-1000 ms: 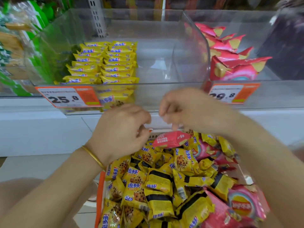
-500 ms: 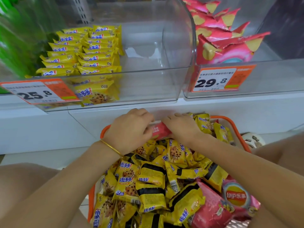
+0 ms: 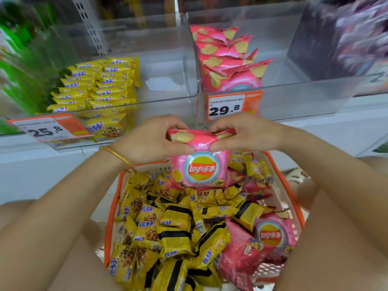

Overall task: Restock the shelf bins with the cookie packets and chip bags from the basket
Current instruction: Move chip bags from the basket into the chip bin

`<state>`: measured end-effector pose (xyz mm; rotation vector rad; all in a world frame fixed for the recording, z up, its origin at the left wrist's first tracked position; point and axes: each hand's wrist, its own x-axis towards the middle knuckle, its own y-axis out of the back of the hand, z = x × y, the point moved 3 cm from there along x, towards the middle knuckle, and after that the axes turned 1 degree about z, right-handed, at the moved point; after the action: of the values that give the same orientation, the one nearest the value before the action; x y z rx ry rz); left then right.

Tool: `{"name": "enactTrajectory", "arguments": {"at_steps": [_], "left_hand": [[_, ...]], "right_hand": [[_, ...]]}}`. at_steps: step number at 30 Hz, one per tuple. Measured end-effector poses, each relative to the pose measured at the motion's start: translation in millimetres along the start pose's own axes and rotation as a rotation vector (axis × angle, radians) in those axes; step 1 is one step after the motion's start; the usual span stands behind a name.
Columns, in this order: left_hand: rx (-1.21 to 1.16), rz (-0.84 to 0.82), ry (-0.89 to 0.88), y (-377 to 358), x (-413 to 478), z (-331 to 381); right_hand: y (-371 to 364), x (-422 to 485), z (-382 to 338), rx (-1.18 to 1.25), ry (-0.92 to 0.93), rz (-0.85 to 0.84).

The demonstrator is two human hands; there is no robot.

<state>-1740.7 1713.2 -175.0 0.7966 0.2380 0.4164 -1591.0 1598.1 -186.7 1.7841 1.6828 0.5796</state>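
Pink Lay's chip bag hangs upright just above the orange-rimmed basket, held by its top seam. The left hand pinches the top left corner and the right hand pinches the top right corner, thumbs in front and fingers curled behind. Below, the basket is heaped with yellow cookie packets and more pink chip bags. Behind the hands, a clear shelf bin with a 29.8 price tag holds a row of matching pink bags. The held bag looks light, puffy and slick, with brittle contents. The crimped top seam seems the safest hold, since squeezing the middle could crush the chips.
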Motion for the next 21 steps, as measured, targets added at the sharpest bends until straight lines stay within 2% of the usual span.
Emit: {"name": "enactTrajectory", "arguments": {"at_steps": [5,9,11,14,16,18,19,21], "left_hand": [[-0.053,0.025,-0.004,14,6,46],[-0.142,0.052,-0.079,27,14,91],[-0.230,0.135,-0.099,36,28,109],[-0.342,0.369,-0.124,49,54,123],[-0.236,0.492,-0.177,50,73,124],[0.029,0.507,-0.221,42,93,123],[0.155,0.484,-0.234,36,104,123],[0.340,0.410,-0.243,22,126,123]], "right_hand": [[36,-27,-12,0.054,-0.006,0.061],[80,-47,-32,0.079,-0.022,0.152],[108,-54,-39,0.065,-0.025,0.221],[152,-61,-38,0.102,-0.031,0.372],[181,-67,-28,0.151,-0.017,0.537],[200,-72,-16,0.151,0.006,0.683],[207,-74,-10,0.083,0.000,0.756],[218,-72,3,-0.234,-0.055,0.860]]}}
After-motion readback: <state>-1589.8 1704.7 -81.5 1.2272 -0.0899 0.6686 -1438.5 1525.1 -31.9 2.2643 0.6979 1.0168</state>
